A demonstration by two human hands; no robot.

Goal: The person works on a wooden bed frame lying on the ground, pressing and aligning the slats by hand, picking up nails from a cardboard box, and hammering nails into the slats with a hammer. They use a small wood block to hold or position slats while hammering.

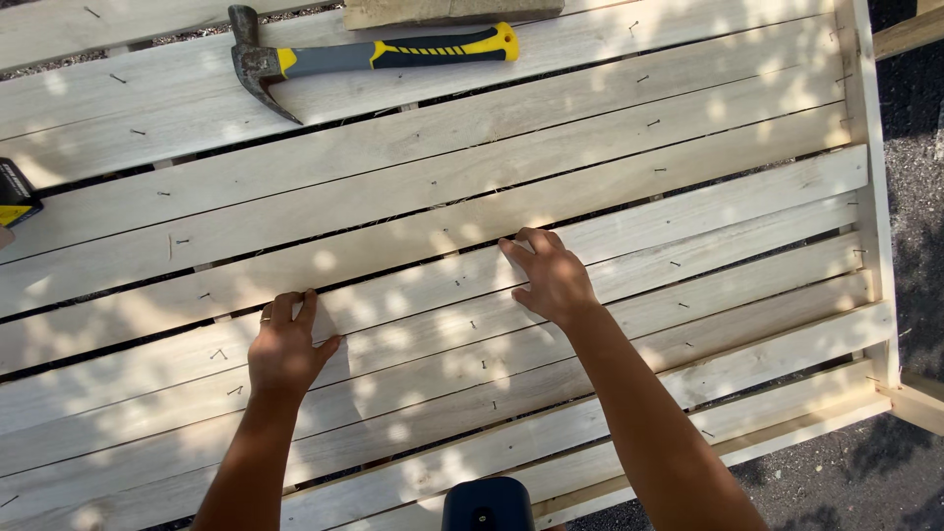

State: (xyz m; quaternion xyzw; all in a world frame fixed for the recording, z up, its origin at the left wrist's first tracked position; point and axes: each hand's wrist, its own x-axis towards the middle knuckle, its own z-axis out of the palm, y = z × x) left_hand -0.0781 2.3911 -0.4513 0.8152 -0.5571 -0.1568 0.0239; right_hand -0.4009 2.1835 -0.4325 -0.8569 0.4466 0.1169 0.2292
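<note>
The slat (433, 285) lies loose-looking across the frame under your flat, open left hand (285, 344) and right hand (551, 280), gripping nothing, so uneven pressing could skew it against its neighbours, and protruding nails (482, 364) could prick your palms.

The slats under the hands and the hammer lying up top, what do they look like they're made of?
The slats look like pale, unfinished wood: visible grain, no paint or sheen, small nail heads dotted along them. The hammer seems to have a dull grey metal claw head and a yellow and dark grey handle, probably a rubbery grip, though that is hard to tell. Left hand and right hand lie flat on the slats.
</note>
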